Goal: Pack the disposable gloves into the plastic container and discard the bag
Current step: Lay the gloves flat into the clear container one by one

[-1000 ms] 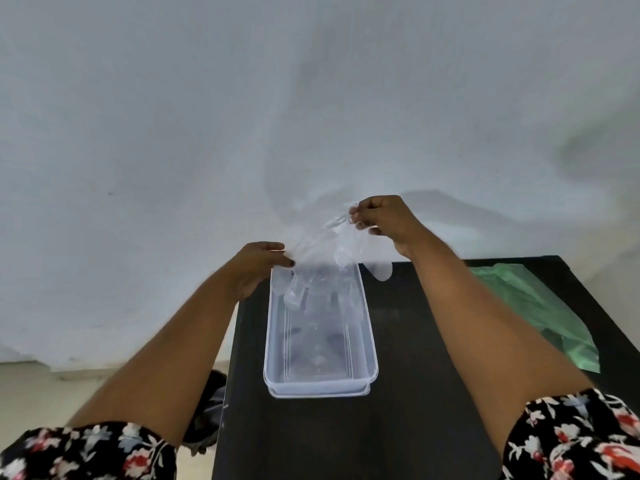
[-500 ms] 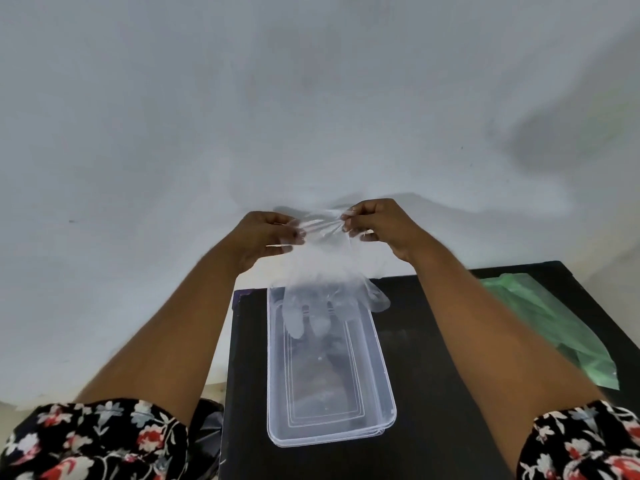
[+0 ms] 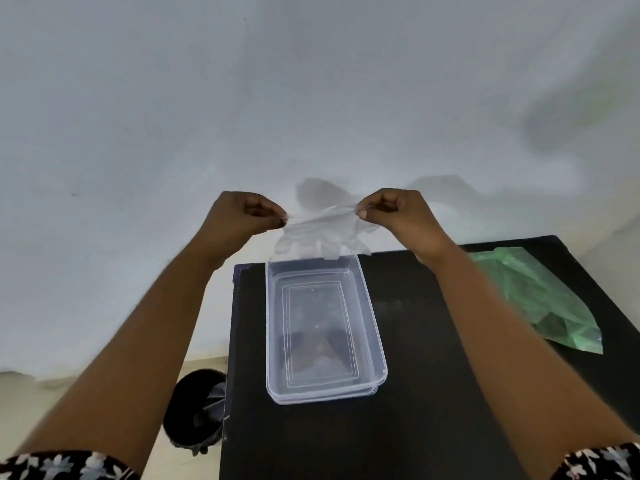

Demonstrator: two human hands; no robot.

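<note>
While half a second ago the hands nearly met, now the left hand and right hand pinch a clear glove stretched wider at mid-frame, above the plastic container, whose contents are unclear.

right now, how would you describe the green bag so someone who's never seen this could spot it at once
Start at the black table with the clear container in its middle. Look to the table's right side, beyond the right forearm: the green bag lies flat there, apart from the container. It is the only coloured plastic in view; the glove stretched between the left hand and right hand is clear.
</note>
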